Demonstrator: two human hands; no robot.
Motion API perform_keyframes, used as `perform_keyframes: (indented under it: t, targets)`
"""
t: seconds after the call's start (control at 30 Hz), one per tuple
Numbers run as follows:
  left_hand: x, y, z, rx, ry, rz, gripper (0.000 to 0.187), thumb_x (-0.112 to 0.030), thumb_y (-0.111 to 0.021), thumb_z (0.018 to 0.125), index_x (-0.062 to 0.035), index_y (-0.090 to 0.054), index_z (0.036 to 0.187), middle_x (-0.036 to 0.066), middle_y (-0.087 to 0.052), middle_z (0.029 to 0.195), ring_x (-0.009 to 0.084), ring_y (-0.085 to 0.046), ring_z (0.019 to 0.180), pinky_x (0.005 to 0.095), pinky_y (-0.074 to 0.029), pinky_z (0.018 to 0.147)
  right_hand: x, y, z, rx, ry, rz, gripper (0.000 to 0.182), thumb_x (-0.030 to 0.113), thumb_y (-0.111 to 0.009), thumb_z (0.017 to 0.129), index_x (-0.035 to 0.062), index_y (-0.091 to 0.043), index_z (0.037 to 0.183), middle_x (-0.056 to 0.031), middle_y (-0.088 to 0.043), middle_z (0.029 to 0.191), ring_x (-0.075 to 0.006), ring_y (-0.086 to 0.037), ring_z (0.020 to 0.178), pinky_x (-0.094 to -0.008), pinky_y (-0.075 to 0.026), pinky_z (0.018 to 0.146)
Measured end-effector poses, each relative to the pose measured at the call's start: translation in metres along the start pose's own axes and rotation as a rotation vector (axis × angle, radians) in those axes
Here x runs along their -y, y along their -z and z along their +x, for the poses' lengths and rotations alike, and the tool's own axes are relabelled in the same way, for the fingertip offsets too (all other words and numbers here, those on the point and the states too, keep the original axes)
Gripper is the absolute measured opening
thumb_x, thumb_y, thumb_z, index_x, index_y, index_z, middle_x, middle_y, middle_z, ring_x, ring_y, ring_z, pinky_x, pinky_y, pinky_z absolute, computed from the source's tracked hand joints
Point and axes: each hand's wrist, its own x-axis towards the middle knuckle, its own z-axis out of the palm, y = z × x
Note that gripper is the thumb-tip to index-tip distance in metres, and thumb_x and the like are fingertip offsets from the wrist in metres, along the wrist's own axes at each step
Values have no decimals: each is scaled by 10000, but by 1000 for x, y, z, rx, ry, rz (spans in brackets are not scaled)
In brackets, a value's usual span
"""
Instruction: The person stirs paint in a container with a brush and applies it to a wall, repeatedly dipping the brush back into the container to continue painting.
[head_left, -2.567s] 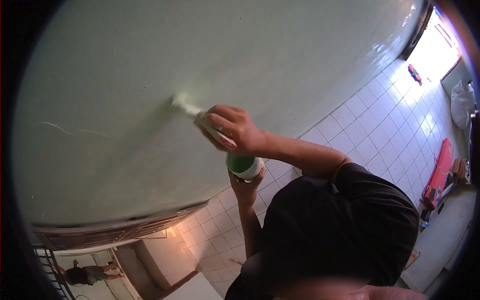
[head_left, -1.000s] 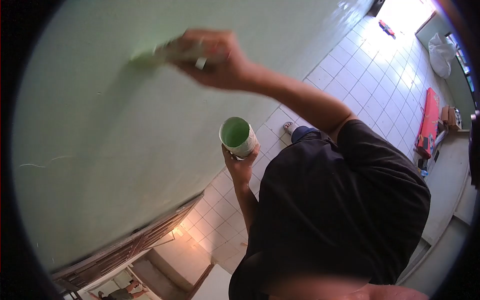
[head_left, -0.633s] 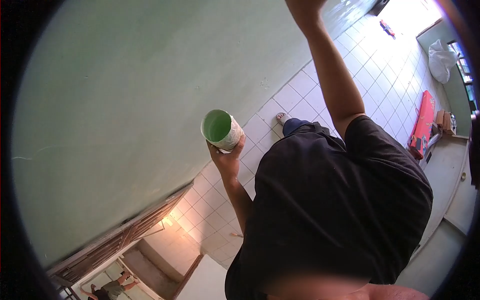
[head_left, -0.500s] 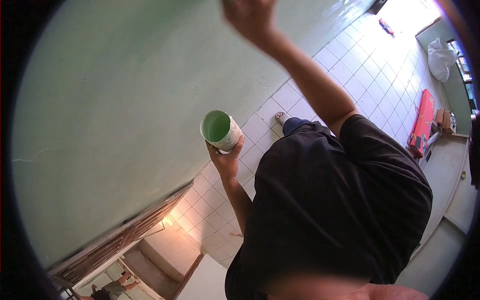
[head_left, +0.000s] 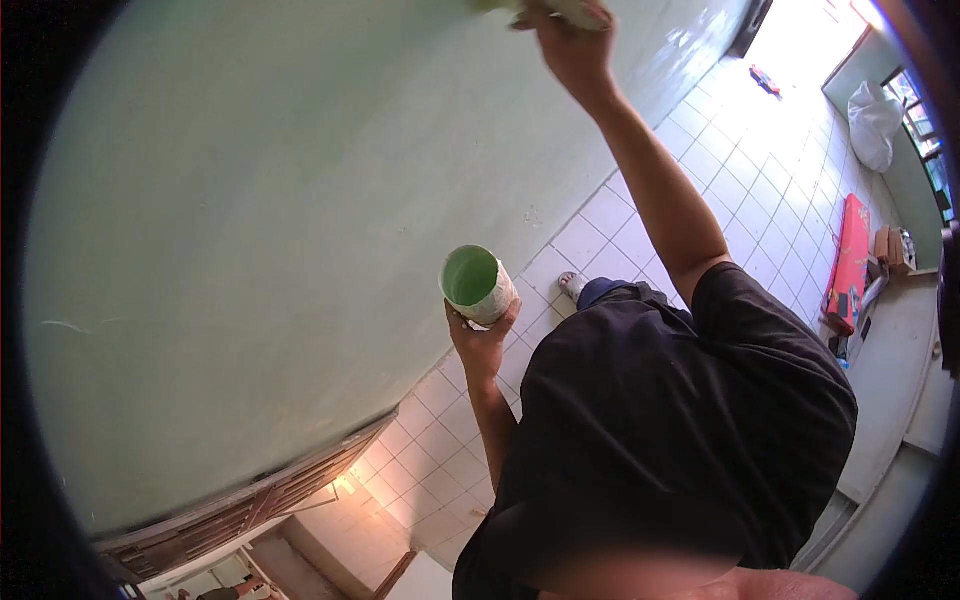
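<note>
My left hand (head_left: 483,345) is wrapped round the lower part of a paint cup (head_left: 493,297), its white outside smeared and its inside coated pale green. The cup leans with its mouth toward the green wall (head_left: 250,230), and green paint shows within. High up at the top edge of the view, my right hand (head_left: 575,45) is closed on a paintbrush (head_left: 583,12) with a pale body. Its greenish tip points left, close against the wall, and part of it is cut off by the frame.
White floor tiles (head_left: 600,225) run along the wall's foot. A wooden louvred shutter (head_left: 250,480) is at lower left. To the right are a long red box (head_left: 850,265), brown blocks (head_left: 888,247) and a white sack (head_left: 875,125). A person (head_left: 235,592) appears at the bottom left.
My right hand has shifted right along the top, bringing the paintbrush into view. My left hand and the cup sit slightly lower and further right. The whole view has tilted a little.
</note>
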Motion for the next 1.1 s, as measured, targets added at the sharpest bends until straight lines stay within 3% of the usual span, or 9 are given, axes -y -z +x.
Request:
perform_keyframes:
  t: [0.03, 0.1, 0.17, 0.23, 0.37, 0.57, 0.83, 0.97, 1.1]
  targets:
    - [-2, 0, -1, -4, -1, 14, 863, -155, -985, 698, -7, -523, 1412, 125, -625, 1300, 239, -646, 1160, 395, -541, 995, 10, -7, 0, -221, -739, 393, 84, -13, -705, 961, 32, -760, 916, -107, -742, 962, -308, -750, 800, -364, -640, 675]
    - [0, -2, -1, -11, -17, 22, 861, -156, -984, 699, -8, -523, 1411, 127, -626, 1299, 240, -648, 1158, 395, -541, 993, 13, -8, 2, -262, -637, 176, 100, 19, -696, 990, 54, -790, 985, -126, -737, 1109, -314, -753, 837, -379, -656, 690]
    - [14, 0, 1, -3, -43, 6, 864, -162, -983, 702, -8, -519, 1414, 133, -626, 1299, 246, -650, 1153, 393, -536, 993, 16, -30, -16, -98, -163, -5, 127, -68, -754, 891, -25, -725, 1008, -94, -716, 929, -188, -742, 760, -292, -612, 628]
    - [9, 0, 0, 5, -34, 15, 867, -164, -983, 702, -9, -517, 1416, 135, -626, 1299, 248, -649, 1152, 392, -533, 994, 92, -56, -14, -33, -64, 239, 203, -98, -725, 795, 21, -717, 960, -119, -697, 878, -241, -681, 717, -322, -538, 595]
    - [18, 3, 4, 31, 28, -31, 867, -169, -984, 704, -10, -517, 1416, 136, -626, 1293, 251, -650, 1146, 386, -530, 991, 212, -70, -1, 291, -201, 776, 178, -56, -780, 822, 17, -733, 977, -129, -672, 932, -249, -692, 798, -367, -560, 653]
    - [-6, -5, 3, 31, -62, -2, 860, -163, -981, 705, -12, -516, 1414, 132, -634, 1282, 247, -660, 1135, 383, -545, 978, 107, -65, 18, 153, -619, 1066, 137, -90, -669, 966, -23, -682, 1085, -118, -733, 1072, -235, -775, 891, -341, -676, 725]
    - [-2, -5, -6, -11, -10, 8, 854, -145, -982, 703, -10, -519, 1408, 126, -644, 1283, 244, -678, 1120, 394, -564, 967, -30, -4, 58, -238, -477, 185, 15, -39, -718, 935, -30, -729, 932, -88, -742, 893, -166, -740, 736, -301, -627, 629]
    - [-2, -3, -4, 7, -30, 11, 837, -134, -977, 710, -10, -520, 1400, 129, -643, 1275, 245, -679, 1113, 395, -566, 963, 78, -50, 33, 8, -107, 202, 145, -92, -738, 832, 32, -719, 907, -145, -694, 921, -240, -700, 748, -338, -544, 584]
    - [4, 2, 4, 66, -42, -12, 834, -139, -975, 711, -10, -521, 1398, 132, -642, 1271, 251, -671, 1136, 388, -559, 974, 186, -50, 33, 301, -243, 746, 179, -85, -764, 826, 3, -730, 978, -128, -672, 931, -253, -729, 814, -366, -586, 683]
